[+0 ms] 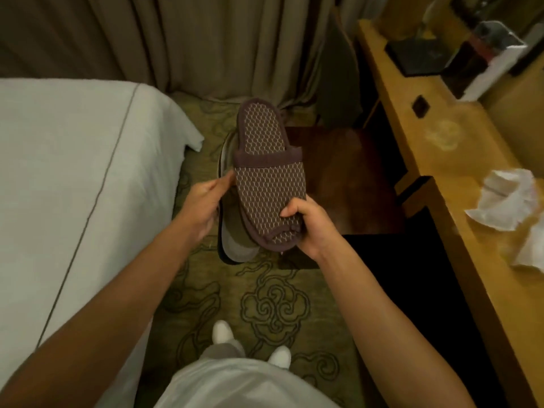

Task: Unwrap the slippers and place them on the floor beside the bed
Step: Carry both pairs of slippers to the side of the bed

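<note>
A brown slipper [266, 169] with a pale scale pattern and dark trim is held in the air above the carpet, toe end toward me. My right hand [307, 223] grips its toe end, thumb curled over the top. My left hand [203, 201] holds the left side, where a second slipper [232, 231] lies beneath the first with its grey sole showing. The bed [73, 172] with white sheets fills the left side. Crumpled white wrapping [507, 201] lies on the desk at the right.
A wooden desk [459, 184] runs along the right with a dark tray [415, 54] and boxes at its far end. A dark wooden chair seat [341, 178] stands under the slippers. Patterned green carpet [273, 304] lies between bed and desk; curtains [191, 39] hang behind.
</note>
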